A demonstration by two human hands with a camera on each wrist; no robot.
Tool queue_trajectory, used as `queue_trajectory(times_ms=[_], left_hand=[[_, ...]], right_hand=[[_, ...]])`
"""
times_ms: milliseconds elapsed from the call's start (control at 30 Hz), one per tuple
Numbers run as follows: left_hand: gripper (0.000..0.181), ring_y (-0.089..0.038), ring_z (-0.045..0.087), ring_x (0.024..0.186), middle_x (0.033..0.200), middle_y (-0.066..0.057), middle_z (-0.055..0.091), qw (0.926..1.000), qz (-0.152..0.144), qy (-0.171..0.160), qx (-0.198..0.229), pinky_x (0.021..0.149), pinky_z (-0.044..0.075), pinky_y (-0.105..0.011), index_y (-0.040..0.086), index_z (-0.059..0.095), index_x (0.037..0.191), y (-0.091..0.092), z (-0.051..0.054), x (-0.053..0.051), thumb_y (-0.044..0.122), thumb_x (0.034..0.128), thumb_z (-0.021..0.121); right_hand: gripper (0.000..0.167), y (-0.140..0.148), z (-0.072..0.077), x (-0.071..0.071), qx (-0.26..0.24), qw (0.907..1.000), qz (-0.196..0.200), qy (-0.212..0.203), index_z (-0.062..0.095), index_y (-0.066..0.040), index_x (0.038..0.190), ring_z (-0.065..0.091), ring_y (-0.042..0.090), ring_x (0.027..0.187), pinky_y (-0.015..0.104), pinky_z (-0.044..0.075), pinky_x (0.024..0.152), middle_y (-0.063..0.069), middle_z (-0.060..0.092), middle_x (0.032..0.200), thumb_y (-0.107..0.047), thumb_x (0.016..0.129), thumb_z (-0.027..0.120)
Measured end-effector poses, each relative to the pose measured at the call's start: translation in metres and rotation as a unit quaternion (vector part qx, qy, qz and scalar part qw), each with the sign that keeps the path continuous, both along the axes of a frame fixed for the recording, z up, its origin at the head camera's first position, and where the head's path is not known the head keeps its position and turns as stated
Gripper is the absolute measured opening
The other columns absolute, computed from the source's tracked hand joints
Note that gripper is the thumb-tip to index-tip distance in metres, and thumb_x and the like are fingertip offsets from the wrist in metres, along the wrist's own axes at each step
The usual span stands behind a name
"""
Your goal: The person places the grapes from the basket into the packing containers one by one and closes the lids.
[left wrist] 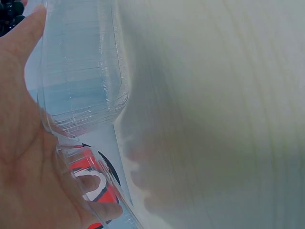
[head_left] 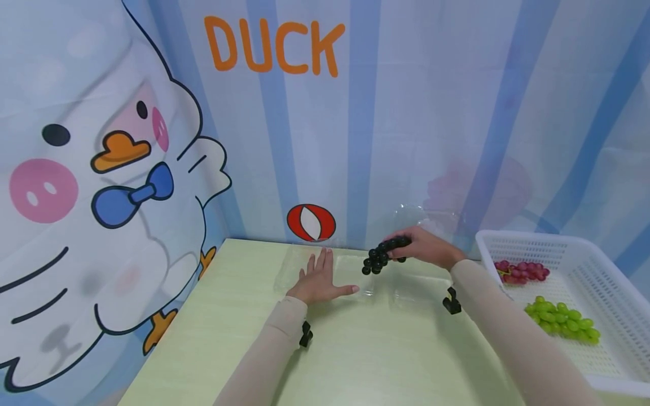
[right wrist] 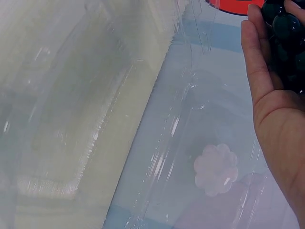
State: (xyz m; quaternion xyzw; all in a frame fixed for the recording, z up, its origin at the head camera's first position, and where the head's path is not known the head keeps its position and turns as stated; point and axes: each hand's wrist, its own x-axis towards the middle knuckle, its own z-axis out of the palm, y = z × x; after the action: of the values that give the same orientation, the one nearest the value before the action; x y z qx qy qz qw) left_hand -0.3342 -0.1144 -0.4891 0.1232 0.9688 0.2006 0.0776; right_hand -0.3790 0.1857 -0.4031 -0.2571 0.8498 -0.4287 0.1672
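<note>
My right hand (head_left: pixel 424 245) grips a bunch of black grapes (head_left: pixel 378 258) just above the clear plastic boxes. The dark grapes (right wrist: pixel 286 28) also show against the palm in the right wrist view. My left hand (head_left: pixel 317 282) is spread, fingers straight and thumb out to the right, against a clear plastic box (head_left: pixel 350 268). In the left wrist view the box's see-through wall (left wrist: pixel 81 67) lies beside the palm. A second clear box (head_left: pixel 421 290) with its lid raised stands under my right forearm. Transparency makes the boxes' edges hard to tell apart.
On the right stands a white plastic basket (head_left: pixel 563 239) holding red grapes (head_left: pixel 520 272) and green grapes (head_left: pixel 562 320). A printed curtain (head_left: pixel 426 113) with a duck hangs right behind the pale table (head_left: pixel 355 361). Black clips sit at both wrists.
</note>
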Motion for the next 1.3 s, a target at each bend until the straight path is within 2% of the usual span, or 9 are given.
queue_trajectory(times_ms=[133,367,667,1067,1300], left_hand=[[0.127,-0.041,-0.002,0.156,0.172,-0.008,-0.005,1.0000,0.004,0.000,-0.002,0.119,0.013,-0.069,0.011,-0.002,0.164,0.000,0.000,0.000,0.087,0.0791,0.053],[0.128,-0.040,-0.002,0.156,0.172,-0.008,-0.005,1.0000,0.006,-0.003,-0.005,0.120,0.013,-0.068,0.011,-0.003,0.164,0.001,0.001,0.001,0.087,0.0788,0.054],[0.127,-0.040,-0.002,0.157,0.172,-0.009,-0.004,0.9999,0.008,0.000,-0.010,0.119,0.014,-0.068,0.010,-0.002,0.164,0.001,0.001,0.001,0.086,0.0794,0.054],[0.128,-0.042,0.001,0.156,0.172,-0.011,-0.002,1.0000,0.002,0.004,0.002,0.118,0.015,-0.070,0.009,0.001,0.164,0.000,0.002,0.001,0.086,0.0784,0.056],[0.127,-0.042,0.001,0.156,0.172,-0.011,-0.001,1.0000,0.002,0.005,0.003,0.118,0.016,-0.070,0.008,0.002,0.164,0.001,0.003,0.002,0.085,0.0791,0.056]], right_hand=[[0.048,-0.004,-0.001,-0.001,0.002,1.0000,0.002,-0.003,0.065,-0.015,0.136,0.069,0.030,0.107,0.047,0.051,0.098,0.005,0.075,0.109,-0.033,0.093,0.075],[0.048,-0.013,-0.004,-0.003,0.011,0.9999,0.001,-0.005,0.065,-0.015,0.136,0.069,0.024,0.104,0.049,0.050,0.100,0.003,0.074,0.110,-0.034,0.092,0.075],[0.040,-0.024,-0.010,-0.007,0.002,0.9999,0.010,-0.004,0.069,-0.014,0.129,0.069,0.021,0.099,0.041,0.054,0.091,0.004,0.074,0.110,-0.028,0.092,0.076],[0.040,-0.037,-0.015,-0.010,0.008,0.9997,0.020,0.011,0.070,-0.013,0.129,0.069,0.018,0.098,0.038,0.054,0.089,0.004,0.074,0.113,-0.025,0.091,0.077],[0.033,-0.044,-0.016,-0.009,0.002,0.9992,0.038,0.009,0.072,-0.011,0.124,0.067,0.019,0.091,0.044,0.055,0.084,0.005,0.074,0.107,-0.017,0.092,0.076]])
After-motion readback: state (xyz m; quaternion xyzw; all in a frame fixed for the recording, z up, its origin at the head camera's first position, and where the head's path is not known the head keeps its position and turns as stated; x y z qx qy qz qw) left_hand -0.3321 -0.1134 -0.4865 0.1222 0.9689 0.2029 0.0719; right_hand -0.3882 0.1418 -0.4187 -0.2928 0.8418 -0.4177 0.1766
